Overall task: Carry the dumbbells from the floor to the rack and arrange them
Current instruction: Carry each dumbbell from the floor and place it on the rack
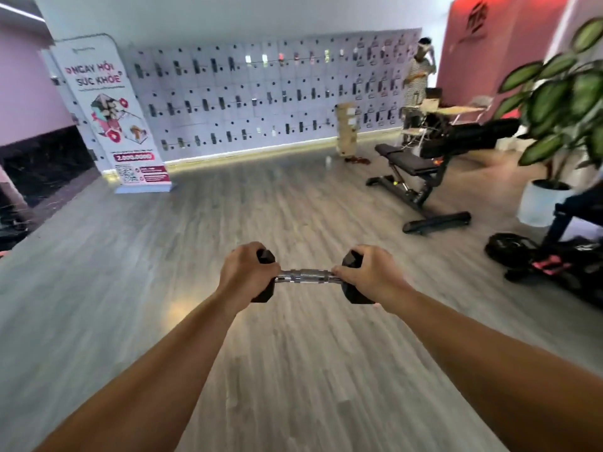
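Both hands [308, 272] around dumbbell [306, 276] ends

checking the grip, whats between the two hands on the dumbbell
In the head view, only the bare knurled metal handle lies between the left hand and right hand.

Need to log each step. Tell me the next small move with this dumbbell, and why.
Probably keep walking and look for the rack: both the left hand and right hand grip the dumbbell by its heads, held over bare floor, with no rack in view.
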Tool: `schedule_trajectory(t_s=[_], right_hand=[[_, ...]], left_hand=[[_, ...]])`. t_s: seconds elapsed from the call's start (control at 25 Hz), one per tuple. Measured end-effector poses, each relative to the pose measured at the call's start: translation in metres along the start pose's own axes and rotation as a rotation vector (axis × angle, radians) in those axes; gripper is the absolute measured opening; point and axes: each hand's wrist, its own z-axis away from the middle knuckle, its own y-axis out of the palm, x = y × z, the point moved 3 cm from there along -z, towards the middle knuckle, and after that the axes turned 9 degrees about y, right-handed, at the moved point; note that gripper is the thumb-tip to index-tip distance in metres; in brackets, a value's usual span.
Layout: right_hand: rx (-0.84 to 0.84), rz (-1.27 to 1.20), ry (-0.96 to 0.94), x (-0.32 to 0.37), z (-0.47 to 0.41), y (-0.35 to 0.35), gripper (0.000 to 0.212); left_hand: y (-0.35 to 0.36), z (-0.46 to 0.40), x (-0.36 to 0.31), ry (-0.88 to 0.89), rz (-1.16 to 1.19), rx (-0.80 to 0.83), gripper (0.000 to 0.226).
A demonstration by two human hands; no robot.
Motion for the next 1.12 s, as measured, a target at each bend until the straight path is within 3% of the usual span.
schedule_trajectory(t_s=[0.32, 0.64, 0.84, 1.12], right_hand=[[-0.266, -0.022, 0.291, -0.191, -0.056, -0.206, 0.029], [-0.529, -0.042, 0.575, -0.367, -0.115, -0.345, 0.030], [-0.659, -0.047, 0.744, -0.454, -0.160, -0.445, 0.031], [-0.764, 0.019, 0.871, -0.575, -0.192, -0.591, 0.038]], left_hand=[[0.261, -0.081, -0.175, 0.201, 0.107, 0.266, 0.014], [0.519, -0.157, -0.307, 0.400, 0.164, 0.540, 0.019], [0.672, -0.199, -0.407, 0.510, 0.212, 0.769, 0.014], [0.851, -0.211, -0.549, 0.645, 0.201, 0.920, 0.011]])
